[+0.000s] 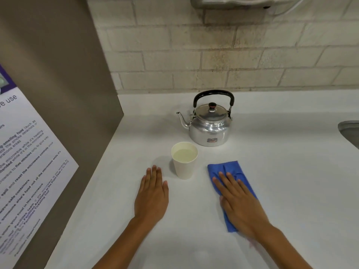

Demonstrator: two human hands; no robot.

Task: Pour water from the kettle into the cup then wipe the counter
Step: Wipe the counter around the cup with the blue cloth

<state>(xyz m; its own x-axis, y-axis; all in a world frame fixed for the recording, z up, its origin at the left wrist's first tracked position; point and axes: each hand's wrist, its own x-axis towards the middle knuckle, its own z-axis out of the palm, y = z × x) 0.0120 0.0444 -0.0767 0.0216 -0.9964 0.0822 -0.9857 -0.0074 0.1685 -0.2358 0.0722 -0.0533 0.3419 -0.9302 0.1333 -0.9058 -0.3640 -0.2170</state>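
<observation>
From my head camera I look down at a white desk (pixel 262 171) set against a pale brick wall (pixel 194 55). My left hand (pixel 152 195) lies flat on the desk, palm down, fingers straight and together, gripping nothing; it sits just left of the paper cup (pixel 184 164) without touching it. The cup stands upright and holds water nearly to its rim. My right hand (pixel 240 202) is spread open, palm pressed down on a blue cloth (pixel 229 169), which lies flat on the desk to the right of the cup and apart from it; the fingers are extended, not curled around the fabric. Behind the cup, toward the wall, a metal kettle (pixel 209 129) stands upright with its lid on, its black handle raised and its spout pointing left. At my left a brown panel (pixel 68 74) carries a printed notice (pixel 25 162). The edge of a metal sink (pixel 349 131) shows at the far right.
</observation>
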